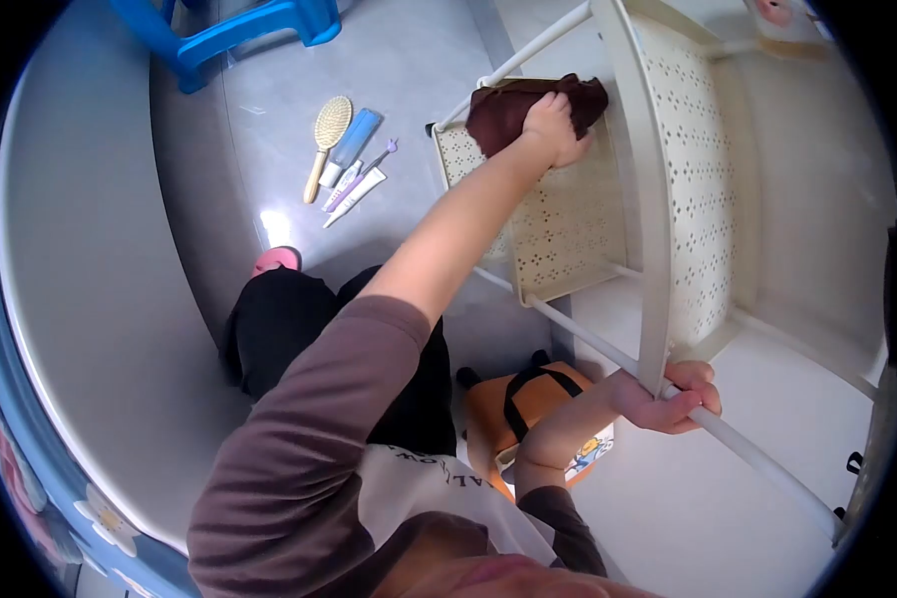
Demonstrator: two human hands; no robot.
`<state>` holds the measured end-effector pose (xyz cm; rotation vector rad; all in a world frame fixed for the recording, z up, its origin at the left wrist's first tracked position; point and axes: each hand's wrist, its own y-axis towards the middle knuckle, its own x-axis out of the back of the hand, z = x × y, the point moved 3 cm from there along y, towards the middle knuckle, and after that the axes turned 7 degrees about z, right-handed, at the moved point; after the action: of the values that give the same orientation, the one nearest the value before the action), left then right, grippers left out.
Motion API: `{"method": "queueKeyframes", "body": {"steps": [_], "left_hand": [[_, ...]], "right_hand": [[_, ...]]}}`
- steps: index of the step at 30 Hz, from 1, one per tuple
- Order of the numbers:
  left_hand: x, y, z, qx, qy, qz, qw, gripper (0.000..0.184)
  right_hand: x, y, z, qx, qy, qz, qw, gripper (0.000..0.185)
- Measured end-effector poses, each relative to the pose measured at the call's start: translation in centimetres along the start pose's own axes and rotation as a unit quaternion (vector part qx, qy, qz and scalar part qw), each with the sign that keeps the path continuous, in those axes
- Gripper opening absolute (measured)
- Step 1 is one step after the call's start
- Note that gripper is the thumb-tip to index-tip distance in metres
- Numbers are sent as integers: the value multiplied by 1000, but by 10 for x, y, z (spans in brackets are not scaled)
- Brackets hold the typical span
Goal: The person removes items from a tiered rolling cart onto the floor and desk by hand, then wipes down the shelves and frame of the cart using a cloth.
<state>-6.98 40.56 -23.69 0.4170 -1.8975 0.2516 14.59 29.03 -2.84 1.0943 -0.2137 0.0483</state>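
Observation:
My left hand (558, 132) presses a dark brown cloth (503, 115) against the upper edge of a cream perforated shelf (568, 234), its fingers bent over the fabric. The cloth bunches around the rim, and part of it hides under my hand. Lower right, my right hand (673, 397) wraps around a white pole (757, 463) of the same rack, beside the edge of another perforated shelf (688, 189). The rack appears tilted or lying over in this view.
On the grey floor lie a wooden hairbrush (331, 125), a blue-and-white item (357, 138), a white tube (357, 196) and a slim purple item (344, 193). A blue stool (239, 32) stands upper left. An orange bag (543, 404) with black straps sits below the rack.

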Motion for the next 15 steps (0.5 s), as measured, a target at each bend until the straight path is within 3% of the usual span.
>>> {"method": "queueKeyframes", "body": {"steps": [4,8,12,15], "left_hand": [[7,0,6,-54,29,53,997,57],[1,-4,3,-77,-38,-5,996,60],[-22,9,-3,-117,-1,-76,990,60],[-29,24,-2,-118,-21,-116,986,60]], "right_hand": [[0,1,-1,26,-19,6,999,24],[-3,1,0,11,-24,-3,1000,25],[-9,2,3,16,5,-56,998,22],[-2,0,0,5,-22,-9,1000,24]]}}
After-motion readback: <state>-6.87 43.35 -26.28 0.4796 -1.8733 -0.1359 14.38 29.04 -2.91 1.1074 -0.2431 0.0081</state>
